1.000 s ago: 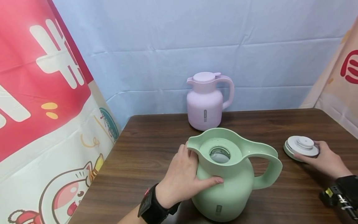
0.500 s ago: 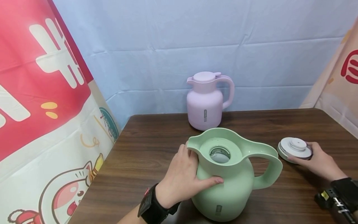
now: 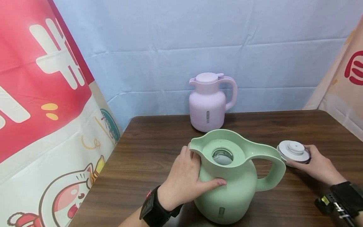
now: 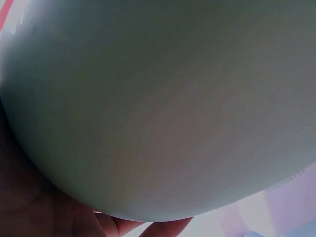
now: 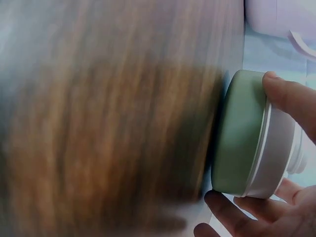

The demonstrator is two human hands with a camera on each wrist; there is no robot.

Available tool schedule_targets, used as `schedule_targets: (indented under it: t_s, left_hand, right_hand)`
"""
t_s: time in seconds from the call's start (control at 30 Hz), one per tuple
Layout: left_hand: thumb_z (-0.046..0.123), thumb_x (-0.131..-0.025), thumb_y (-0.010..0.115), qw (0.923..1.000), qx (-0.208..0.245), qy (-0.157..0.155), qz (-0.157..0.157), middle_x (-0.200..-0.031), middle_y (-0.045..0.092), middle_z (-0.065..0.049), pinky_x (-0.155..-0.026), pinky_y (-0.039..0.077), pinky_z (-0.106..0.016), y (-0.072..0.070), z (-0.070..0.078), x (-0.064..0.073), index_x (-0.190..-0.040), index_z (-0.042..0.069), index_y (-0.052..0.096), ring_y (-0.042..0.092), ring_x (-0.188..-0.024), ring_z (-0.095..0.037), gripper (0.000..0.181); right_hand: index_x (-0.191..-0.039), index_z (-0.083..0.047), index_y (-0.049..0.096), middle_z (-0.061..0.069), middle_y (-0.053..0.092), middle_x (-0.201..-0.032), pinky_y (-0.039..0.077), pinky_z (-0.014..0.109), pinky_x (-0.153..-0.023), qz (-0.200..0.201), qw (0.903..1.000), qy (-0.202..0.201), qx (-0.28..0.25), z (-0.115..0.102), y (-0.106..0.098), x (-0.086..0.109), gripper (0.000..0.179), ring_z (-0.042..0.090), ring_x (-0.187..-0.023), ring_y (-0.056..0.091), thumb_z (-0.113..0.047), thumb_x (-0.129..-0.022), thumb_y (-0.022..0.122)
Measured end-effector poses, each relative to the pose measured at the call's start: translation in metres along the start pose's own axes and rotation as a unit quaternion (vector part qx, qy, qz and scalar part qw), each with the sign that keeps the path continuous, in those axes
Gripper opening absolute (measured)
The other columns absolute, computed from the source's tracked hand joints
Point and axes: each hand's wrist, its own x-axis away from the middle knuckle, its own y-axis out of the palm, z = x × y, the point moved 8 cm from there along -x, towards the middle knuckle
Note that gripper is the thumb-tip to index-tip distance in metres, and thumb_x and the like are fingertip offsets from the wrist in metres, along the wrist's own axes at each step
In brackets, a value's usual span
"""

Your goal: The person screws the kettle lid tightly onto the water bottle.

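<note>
A green thermos jug (image 3: 227, 195) stands upright on the table without its lid, its round mouth showing, handle to the right. My left hand (image 3: 188, 179) grips the jug's shoulder from the left, thumb across the front and fingers behind the spout. In the left wrist view the jug's body (image 4: 163, 108) fills most of the frame. Right of the jug, my right hand (image 3: 320, 165) holds the lid (image 3: 293, 151) by its rim, white underside up. The right wrist view shows the lid's green top (image 5: 239, 133) facing the tabletop, thumb and fingers on opposite edges.
A closed lilac jug (image 3: 207, 107) stands at the back of the dark wooden table (image 3: 158, 148). Behind the table hangs a pale blue cloth (image 3: 153, 56). Printed cloths (image 3: 71, 126) hang at the left and right sides.
My right hand has moved left with the lid, low along the tabletop, closer to the green jug's handle. The left hand and both jugs have stayed put.
</note>
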Motion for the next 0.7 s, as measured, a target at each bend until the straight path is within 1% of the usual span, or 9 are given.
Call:
schedule_targets:
  t_s: [0.33,0.47,0.6,0.7]
  left_hand:
    - [0.065,-0.067,0.072,1.0,-0.002,-0.002,0.001,-0.131,0.041,-0.002,-0.073,0.043,-0.03,0.0,0.0,0.0,-0.135,0.012,0.042,0.044,-0.093,-0.018,0.091]
    - [0.065,-0.067,0.072,1.0,0.0,-0.003,0.0,-0.132,0.04,-0.002,-0.074,0.043,-0.03,0.0,0.0,0.0,-0.136,0.012,0.041,0.044,-0.093,-0.018,0.092]
    - [0.065,-0.067,0.072,1.0,0.004,-0.005,0.0,-0.133,0.04,-0.001,-0.076,0.043,-0.03,0.0,-0.001,0.0,-0.137,0.013,0.04,0.044,-0.096,-0.018,0.093]
    - [0.065,-0.068,0.072,1.0,0.008,-0.005,-0.003,-0.134,0.039,-0.001,-0.076,0.043,-0.03,0.001,-0.001,0.0,-0.137,0.014,0.039,0.044,-0.096,-0.018,0.092]
  right_hand:
    - [-0.129,0.021,0.023,0.046,0.038,-0.114,0.04,0.061,-0.073,-0.028,0.9994,-0.022,0.0,-0.013,0.003,0.005,0.092,0.06,-0.099,0.044,-0.041,-0.082,0.072]
    - [-0.128,0.019,0.027,0.045,0.042,-0.113,0.041,0.059,-0.072,-0.027,0.999,-0.035,0.001,-0.019,0.005,0.008,0.088,0.059,-0.098,0.047,-0.04,-0.082,0.073]
    - [-0.129,0.02,0.027,0.044,0.042,-0.114,0.041,0.058,-0.072,-0.033,0.9987,-0.039,0.004,-0.025,0.007,0.011,0.09,0.058,-0.099,0.047,-0.04,-0.081,0.074]
    - [-0.131,0.021,0.023,0.045,0.039,-0.116,0.041,0.059,-0.074,-0.052,0.998,-0.035,0.003,-0.027,0.01,0.012,0.093,0.059,-0.102,0.045,-0.041,-0.083,0.072]
